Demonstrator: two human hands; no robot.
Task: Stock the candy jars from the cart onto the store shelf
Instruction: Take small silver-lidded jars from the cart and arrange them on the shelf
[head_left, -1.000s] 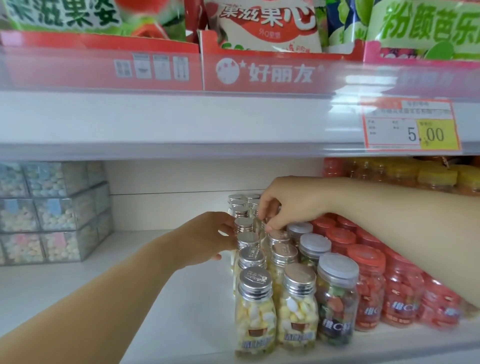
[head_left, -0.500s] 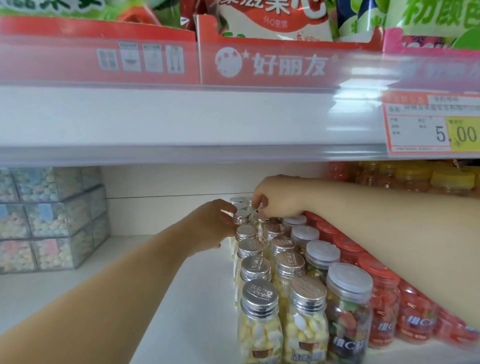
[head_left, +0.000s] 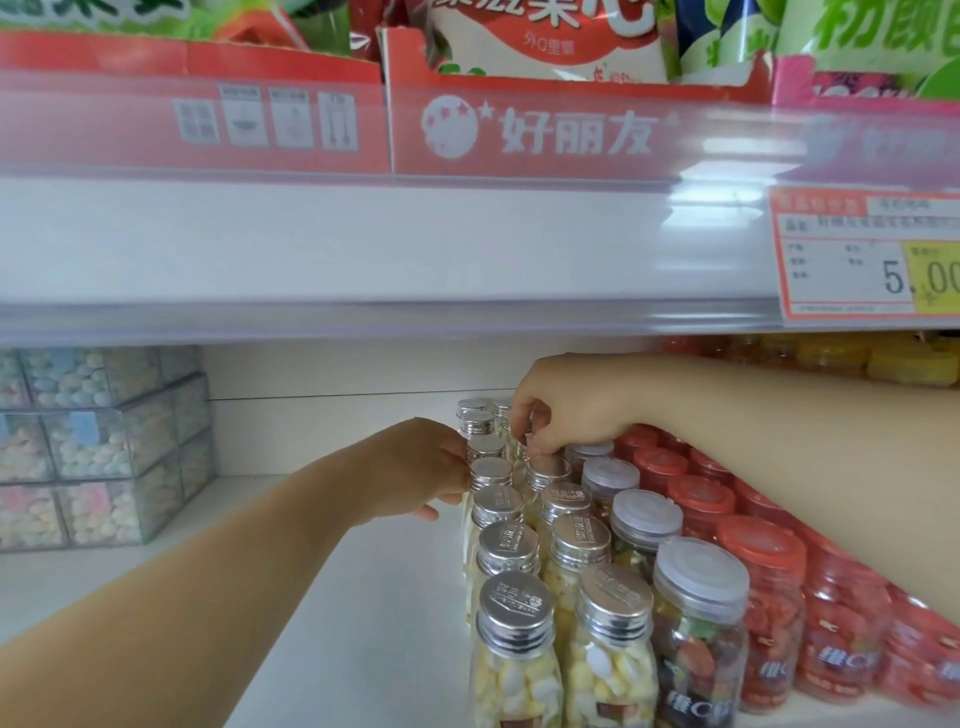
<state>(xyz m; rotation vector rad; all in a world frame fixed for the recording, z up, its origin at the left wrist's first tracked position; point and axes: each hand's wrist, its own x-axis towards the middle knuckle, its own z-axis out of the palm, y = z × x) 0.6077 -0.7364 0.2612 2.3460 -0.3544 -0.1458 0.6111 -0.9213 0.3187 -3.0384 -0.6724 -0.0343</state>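
Two rows of silver-capped candy jars (head_left: 514, 623) filled with yellow and white candies run front to back on the white shelf (head_left: 363, 597). My left hand (head_left: 415, 470) rests against the left side of the left row, fingers touching a jar partway back. My right hand (head_left: 561, 405) reaches over from the right and pinches the cap of a silver-capped jar (head_left: 545, 467) in the right row near the back. The cart is out of view.
White-lidded jars (head_left: 698, 597) and red-lidded jars (head_left: 763, 561) fill the shelf to the right. Clear stacked candy boxes (head_left: 98, 447) stand at the left. The upper shelf edge (head_left: 415, 244) hangs low overhead, with a price tag (head_left: 862, 254) at right.
The camera has moved closer and lower toward the jars. Both hands stay at the back of the silver-capped rows, the right hand's fingertips shifting slightly on the cap.
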